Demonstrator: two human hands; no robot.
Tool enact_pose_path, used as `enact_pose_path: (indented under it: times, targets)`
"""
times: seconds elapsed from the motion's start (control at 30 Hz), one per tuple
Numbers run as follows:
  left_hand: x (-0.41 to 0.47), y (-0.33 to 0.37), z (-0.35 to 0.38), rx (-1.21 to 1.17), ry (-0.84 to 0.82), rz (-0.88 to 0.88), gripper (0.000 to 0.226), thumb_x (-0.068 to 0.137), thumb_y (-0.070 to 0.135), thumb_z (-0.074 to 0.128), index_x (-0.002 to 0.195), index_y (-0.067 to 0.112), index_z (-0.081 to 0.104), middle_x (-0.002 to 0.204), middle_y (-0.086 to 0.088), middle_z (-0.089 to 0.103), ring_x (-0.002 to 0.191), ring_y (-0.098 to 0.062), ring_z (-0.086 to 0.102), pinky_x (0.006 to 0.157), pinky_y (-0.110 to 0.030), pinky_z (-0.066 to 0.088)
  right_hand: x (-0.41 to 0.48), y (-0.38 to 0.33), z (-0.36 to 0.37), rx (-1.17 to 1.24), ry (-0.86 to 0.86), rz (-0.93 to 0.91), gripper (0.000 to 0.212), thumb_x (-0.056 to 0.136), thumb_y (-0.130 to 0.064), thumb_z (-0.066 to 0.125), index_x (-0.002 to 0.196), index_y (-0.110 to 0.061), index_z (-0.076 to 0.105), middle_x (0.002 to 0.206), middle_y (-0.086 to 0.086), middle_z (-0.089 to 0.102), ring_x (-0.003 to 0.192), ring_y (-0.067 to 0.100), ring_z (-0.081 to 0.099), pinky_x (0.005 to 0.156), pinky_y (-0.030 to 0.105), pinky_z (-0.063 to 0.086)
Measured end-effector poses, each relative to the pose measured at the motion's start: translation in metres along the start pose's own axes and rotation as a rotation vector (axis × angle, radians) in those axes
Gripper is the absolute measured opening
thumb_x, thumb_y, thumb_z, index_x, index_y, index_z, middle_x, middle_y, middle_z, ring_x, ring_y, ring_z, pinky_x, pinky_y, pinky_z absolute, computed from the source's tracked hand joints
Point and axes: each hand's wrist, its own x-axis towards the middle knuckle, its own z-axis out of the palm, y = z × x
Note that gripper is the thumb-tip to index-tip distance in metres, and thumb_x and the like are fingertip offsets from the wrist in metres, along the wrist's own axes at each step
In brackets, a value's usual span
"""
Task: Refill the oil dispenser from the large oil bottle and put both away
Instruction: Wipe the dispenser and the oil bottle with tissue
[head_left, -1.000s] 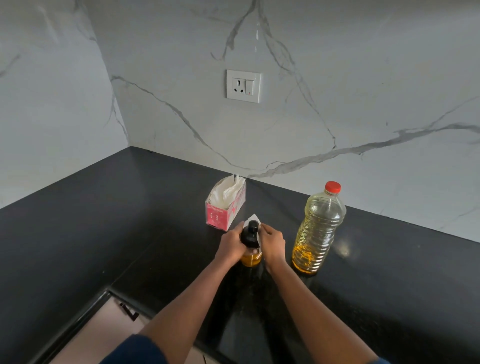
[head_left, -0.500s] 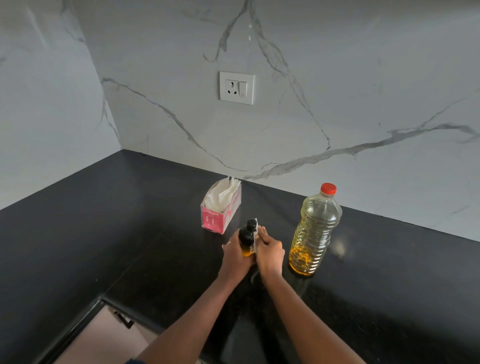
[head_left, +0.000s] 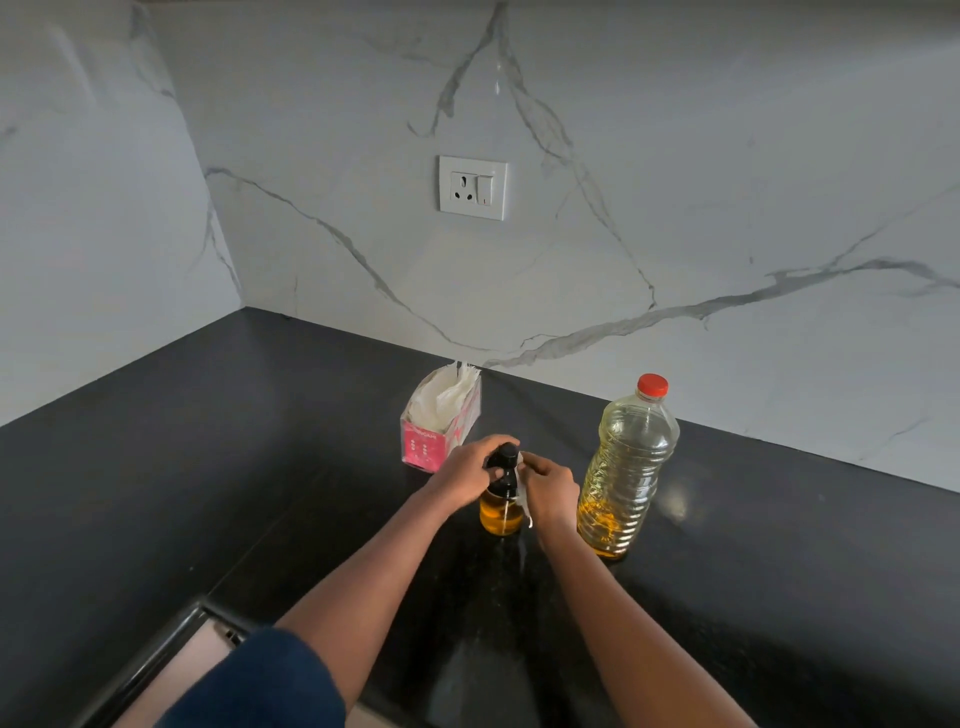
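Note:
The small oil dispenser (head_left: 501, 512), clear glass with amber oil and a black pump top, stands on the black counter (head_left: 260, 467). My left hand (head_left: 465, 473) grips its black top from the left. My right hand (head_left: 550, 491) presses a white tissue (head_left: 521, 493) against the dispenser's right side. The large oil bottle (head_left: 626, 467), clear plastic with a red cap on, stands upright just right of my right hand, with oil only in its lower part.
A pink tissue box (head_left: 441, 421) with white tissues sticking out sits behind the dispenser to the left. White marble walls meet at a corner, with a wall socket (head_left: 472, 188). A drawer front with a handle (head_left: 226, 631) shows below the counter edge at lower left.
The dispenser was lifted and tilted between my hands half a second ago; now it stands upright on the counter. My right hand still holds the tissue against it. The large bottle has not moved.

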Motion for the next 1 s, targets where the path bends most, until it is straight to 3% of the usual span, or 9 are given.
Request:
enact_pose_path:
  times: [0.1, 0.2, 0.33, 0.53, 0.73, 0.8, 0.9, 1.0]
  targets:
    - [0.002, -0.002, 0.001, 0.056, -0.012, 0.013, 0.046, 0.089, -0.001, 0.05, 0.129, 0.022, 0.046, 0.125, -0.009, 0.057, 0.119, -0.021, 0.053, 0.099, -0.038, 0.046, -0.009, 0.001, 0.005, 0.066, 0.045, 0.03, 0.027, 0.094, -0.017, 0.051, 0.117, -0.017, 0.065, 0.112, 0.005, 0.068, 0.09, 0.013, 0.063, 0.076, 0.024, 0.05]
    - [0.004, -0.004, 0.002, 0.101, -0.02, 0.03, 0.044, 0.09, 0.001, 0.049, 0.129, 0.023, 0.044, 0.119, -0.009, 0.06, 0.112, -0.02, 0.057, 0.096, -0.038, 0.048, -0.026, 0.005, 0.021, 0.077, 0.126, 0.035, 0.032, 0.095, -0.019, 0.051, 0.126, -0.016, 0.058, 0.121, 0.004, 0.064, 0.105, 0.02, 0.062, 0.085, 0.027, 0.049]
    - [0.004, -0.003, -0.001, 0.123, -0.023, 0.025, 0.039, 0.09, 0.006, 0.052, 0.125, 0.025, 0.045, 0.116, -0.007, 0.062, 0.108, -0.02, 0.058, 0.093, -0.038, 0.05, -0.046, 0.013, 0.042, 0.071, 0.175, 0.051, 0.038, 0.095, -0.02, 0.05, 0.133, -0.019, 0.051, 0.119, 0.011, 0.064, 0.103, 0.026, 0.062, 0.09, 0.035, 0.05]
    - [0.005, -0.002, -0.007, 0.162, -0.041, -0.002, 0.041, 0.09, 0.012, 0.054, 0.129, 0.023, 0.043, 0.124, -0.007, 0.059, 0.116, -0.022, 0.056, 0.096, -0.035, 0.048, -0.033, 0.007, 0.035, 0.233, 0.234, 0.111, 0.033, 0.093, -0.01, 0.052, 0.124, -0.016, 0.059, 0.129, 0.002, 0.059, 0.114, 0.019, 0.057, 0.094, 0.027, 0.043]
    - [0.004, -0.002, -0.019, 0.155, -0.117, -0.031, 0.038, 0.089, 0.009, 0.054, 0.125, 0.02, 0.051, 0.123, -0.005, 0.06, 0.116, -0.019, 0.055, 0.097, -0.034, 0.045, -0.003, 0.002, 0.009, 0.17, 0.133, 0.049, 0.044, 0.086, 0.002, 0.039, 0.117, -0.015, 0.065, 0.113, 0.007, 0.067, 0.096, 0.016, 0.058, 0.079, 0.026, 0.044]
    - [0.007, 0.001, -0.023, 0.126, -0.11, -0.04, 0.045, 0.088, 0.008, 0.057, 0.13, 0.02, 0.047, 0.127, -0.005, 0.058, 0.119, -0.02, 0.053, 0.099, -0.035, 0.044, 0.003, 0.002, 0.003, 0.114, 0.068, 0.012, 0.046, 0.085, 0.005, 0.038, 0.118, -0.014, 0.064, 0.113, 0.007, 0.067, 0.092, 0.012, 0.057, 0.075, 0.021, 0.043]
    - [0.01, 0.008, -0.019, 0.153, -0.142, -0.02, 0.062, 0.084, 0.007, 0.062, 0.139, 0.02, 0.038, 0.138, -0.006, 0.048, 0.129, -0.023, 0.043, 0.106, -0.041, 0.038, 0.005, 0.005, 0.002, 0.047, 0.017, -0.012, 0.047, 0.086, 0.005, 0.038, 0.122, -0.014, 0.061, 0.115, 0.007, 0.066, 0.072, 0.001, 0.054, 0.06, 0.012, 0.042]
    - [0.013, 0.01, -0.008, 0.171, -0.155, -0.007, 0.061, 0.084, 0.007, 0.062, 0.139, 0.021, 0.04, 0.134, -0.006, 0.052, 0.127, -0.023, 0.046, 0.105, -0.04, 0.039, -0.001, 0.009, 0.005, 0.066, 0.018, -0.027, 0.045, 0.089, 0.0, 0.039, 0.127, -0.015, 0.057, 0.115, 0.007, 0.066, 0.081, 0.011, 0.062, 0.068, 0.02, 0.049]
